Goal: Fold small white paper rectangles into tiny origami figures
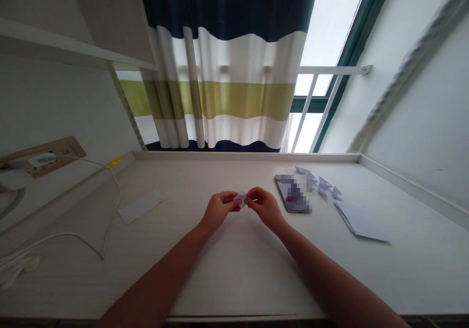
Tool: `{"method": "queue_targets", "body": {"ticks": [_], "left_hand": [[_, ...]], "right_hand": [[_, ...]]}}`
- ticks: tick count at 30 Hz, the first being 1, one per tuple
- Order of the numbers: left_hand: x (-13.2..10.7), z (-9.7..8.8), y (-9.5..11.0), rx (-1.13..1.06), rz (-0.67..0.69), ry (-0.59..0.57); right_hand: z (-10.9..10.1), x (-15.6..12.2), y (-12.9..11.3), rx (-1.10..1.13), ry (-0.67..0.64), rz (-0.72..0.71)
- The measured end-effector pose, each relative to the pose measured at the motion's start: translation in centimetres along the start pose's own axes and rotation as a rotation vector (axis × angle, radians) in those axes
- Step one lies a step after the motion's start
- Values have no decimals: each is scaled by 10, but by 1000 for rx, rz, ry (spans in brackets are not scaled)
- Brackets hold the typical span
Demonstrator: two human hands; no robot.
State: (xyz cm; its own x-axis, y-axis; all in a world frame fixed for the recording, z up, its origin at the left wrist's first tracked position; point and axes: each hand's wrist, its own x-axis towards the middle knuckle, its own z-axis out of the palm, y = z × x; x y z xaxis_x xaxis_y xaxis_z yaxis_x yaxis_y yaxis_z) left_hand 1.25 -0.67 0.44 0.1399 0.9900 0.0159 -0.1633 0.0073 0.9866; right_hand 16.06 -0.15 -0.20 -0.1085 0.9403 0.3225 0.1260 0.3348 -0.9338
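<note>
Between my two hands, just above the middle of the white desk, is a small folded piece of white paper (pixel 241 199). My left hand (pixel 219 207) pinches its left side between thumb and fingers. On the right side, the thumb and fingers of my right hand (pixel 264 205) close on the same paper. The fingers hide parts of its edges, and its exact folded shape is too small to make out.
Right of my hands lies a phone (pixel 291 194), with several folded white paper pieces (pixel 322 185) behind it. A stack of white paper (pixel 362 220) rests farther right. At left are a paper sheet (pixel 141 207), a white cable (pixel 117 191) and a wall socket (pixel 68 152).
</note>
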Motion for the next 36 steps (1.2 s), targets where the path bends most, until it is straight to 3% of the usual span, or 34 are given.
{"method": "queue_targets", "body": {"ticks": [8,14,24,32,36], "left_hand": [[-2,1,2,-32,11,-15],[-3,-1,4,80,144,3],[-5,2,9,-17,30,62],[-2,-2,7,-149,-34,8],[-2,-4,8,-218,-33,-18]], "right_hand": [[-4,-1,-6,-98,47,-128],[-4,3,0,199,-74,88],[-6,1,-13,295,-55,219],[-8,1,-16,336,-86,198],[-9,1,-18,276,-100,113]]}}
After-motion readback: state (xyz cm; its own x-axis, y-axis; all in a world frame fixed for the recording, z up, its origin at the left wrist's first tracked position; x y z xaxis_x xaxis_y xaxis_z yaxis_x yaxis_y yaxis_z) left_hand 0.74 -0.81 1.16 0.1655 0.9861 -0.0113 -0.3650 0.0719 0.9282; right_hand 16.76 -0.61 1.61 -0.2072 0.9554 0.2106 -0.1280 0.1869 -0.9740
